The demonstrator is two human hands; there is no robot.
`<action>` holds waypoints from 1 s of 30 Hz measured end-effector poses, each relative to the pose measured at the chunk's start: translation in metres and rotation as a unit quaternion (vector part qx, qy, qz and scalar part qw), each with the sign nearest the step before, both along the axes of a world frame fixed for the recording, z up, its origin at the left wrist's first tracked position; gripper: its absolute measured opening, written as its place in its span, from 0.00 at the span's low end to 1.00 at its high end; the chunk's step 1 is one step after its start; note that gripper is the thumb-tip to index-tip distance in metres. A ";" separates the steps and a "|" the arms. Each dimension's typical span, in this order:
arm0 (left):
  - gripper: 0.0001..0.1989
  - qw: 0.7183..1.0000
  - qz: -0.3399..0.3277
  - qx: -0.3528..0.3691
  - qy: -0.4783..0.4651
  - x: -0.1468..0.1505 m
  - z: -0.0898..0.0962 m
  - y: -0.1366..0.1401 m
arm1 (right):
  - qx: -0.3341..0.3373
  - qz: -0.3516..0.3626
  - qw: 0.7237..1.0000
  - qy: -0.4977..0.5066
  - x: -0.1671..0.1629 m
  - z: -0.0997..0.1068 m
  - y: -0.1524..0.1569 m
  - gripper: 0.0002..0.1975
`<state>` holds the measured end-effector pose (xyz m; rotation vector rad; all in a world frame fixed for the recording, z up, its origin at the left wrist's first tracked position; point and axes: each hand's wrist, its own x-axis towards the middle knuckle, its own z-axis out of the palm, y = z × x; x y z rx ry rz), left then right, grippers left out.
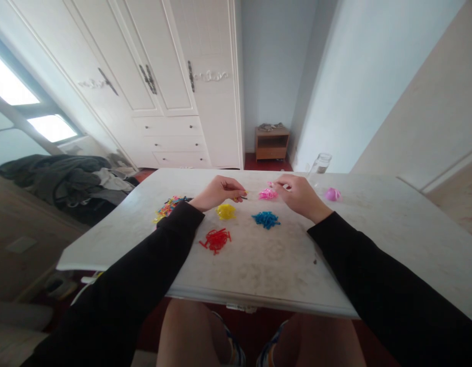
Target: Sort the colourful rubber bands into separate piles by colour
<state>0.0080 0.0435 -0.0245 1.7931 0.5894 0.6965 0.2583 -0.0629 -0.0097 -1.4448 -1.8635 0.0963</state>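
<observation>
My left hand (225, 191) is closed in a pinch above the table, with small yellow and dark strip-like pieces showing at its fingertips. Over a small pink pile (267, 193), the thumb and fingers of my right hand (291, 191) are pinched on a small pink strip. Below my left hand lies a yellow pile (226, 212). A blue pile (266, 219) sits between the hands and nearer to me, and a red pile (216, 240) of thin strips is nearer still. Beside my left wrist, a mixed-colour heap (171, 208) is partly hidden by the sleeve.
On the white table (259, 270), a glass jar (320, 165) stands at the back right, with a pink-purple round object (332, 194) near it. A dark speck (315, 261) lies by my right sleeve. A white wardrobe (216, 117) rises behind the table.
</observation>
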 end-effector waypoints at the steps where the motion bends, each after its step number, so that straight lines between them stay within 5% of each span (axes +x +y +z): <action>1: 0.20 1.000 0.002 -0.001 -0.001 0.000 0.000 0.000 | -0.007 -0.017 1.000 -0.012 0.005 -0.001 0.001 0.14; 16: 0.18 1.000 0.001 -0.001 -0.003 -0.003 0.001 0.003 | -0.115 -0.079 0.981 -0.135 0.017 -0.009 0.006 0.18; 30: 0.14 0.990 -0.070 -0.004 0.122 -0.030 0.017 0.013 | -0.065 -0.079 0.991 -0.083 0.017 -0.010 0.008 0.18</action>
